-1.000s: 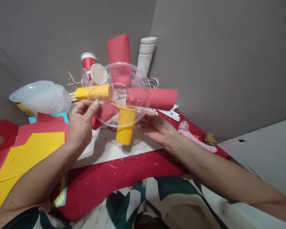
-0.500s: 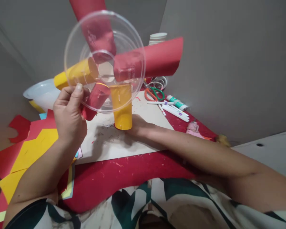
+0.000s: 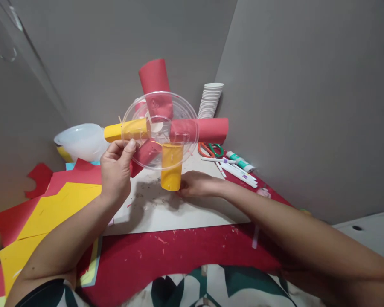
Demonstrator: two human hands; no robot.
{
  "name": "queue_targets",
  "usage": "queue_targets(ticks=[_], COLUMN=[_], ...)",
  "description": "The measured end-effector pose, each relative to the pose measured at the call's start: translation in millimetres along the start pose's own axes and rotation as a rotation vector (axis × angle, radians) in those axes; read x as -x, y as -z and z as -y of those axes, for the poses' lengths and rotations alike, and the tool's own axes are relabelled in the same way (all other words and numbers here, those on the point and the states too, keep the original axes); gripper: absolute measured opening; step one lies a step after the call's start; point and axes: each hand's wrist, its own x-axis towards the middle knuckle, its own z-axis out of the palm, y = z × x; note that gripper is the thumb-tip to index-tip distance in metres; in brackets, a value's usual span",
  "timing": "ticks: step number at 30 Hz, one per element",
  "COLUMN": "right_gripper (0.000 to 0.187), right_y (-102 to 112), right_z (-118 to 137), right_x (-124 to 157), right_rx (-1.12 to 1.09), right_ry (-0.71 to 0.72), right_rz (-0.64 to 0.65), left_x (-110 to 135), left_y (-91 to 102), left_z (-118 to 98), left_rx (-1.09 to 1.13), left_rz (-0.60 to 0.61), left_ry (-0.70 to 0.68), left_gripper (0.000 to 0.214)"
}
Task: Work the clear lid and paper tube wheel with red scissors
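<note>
left hand (image 3: 117, 172) pinches the clear lid (image 3: 161, 132) at its edge, paper tubes (image 3: 213, 131) spread around it, above the white board (image 3: 192, 215)! right hand (image 3: 200, 184) beside a yellow tube (image 3: 171, 170), fingertips hidden, can't tell their grip.

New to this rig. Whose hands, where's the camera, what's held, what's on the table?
No robot here: a person works bare-handed, seen by a camera worn on the head, looking forward and down. The left hand pinches a clear plastic disc near its lower-left edge; red tubes and yellow tubes stick out around it. The right hand sits beside the lowest yellow tube, fingers mostly hidden; its grip is unclear. On the red tabletop lie a white sheet, coloured paper, scissors and white sticks.
</note>
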Motion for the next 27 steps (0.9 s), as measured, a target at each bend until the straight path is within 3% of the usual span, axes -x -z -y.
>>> queue_targets(ticks=[2, 5, 10, 13, 20, 27], right_gripper=[0.016, 0.022, 0.037, 0.039, 0.041, 0.031], right_y=[11.2, 23.9, 34.9, 36.2, 26.9, 27.1], right_z=[-6.9, -15.1, -13.0, -5.3, 3.8, 9.5], right_x=[17.9, 46.2, 85.8, 95.6, 86.9, 89.9], right_rx=[-0.162, -0.465, -0.887, -1.031, -1.189, -1.227], right_ry=[-0.05, -0.07, 0.056, 0.126, 0.188, 0.193], right_rz=[-0.024, -0.166, -0.486, -0.591, -0.612, -0.588], left_x=[0.2, -0.2, 0.5, 1.9, 5.6, 9.6], left_y=[0.3, 0.4, -2.3, -4.3, -6.4, -9.2], left_z=[0.5, 2.3, 7.1, 11.3, 23.8, 38.3], left_rx=[-0.004, -0.009, 0.003, -0.039, -0.103, -0.115], left_rz=[-0.012, -0.023, 0.003, 0.017, 0.083, 0.134], left_ry=[0.002, 0.003, 0.02, 0.047, 0.119, 0.19], left_gripper=[0.024, 0.024, 0.024, 0.023, 0.025, 0.026])
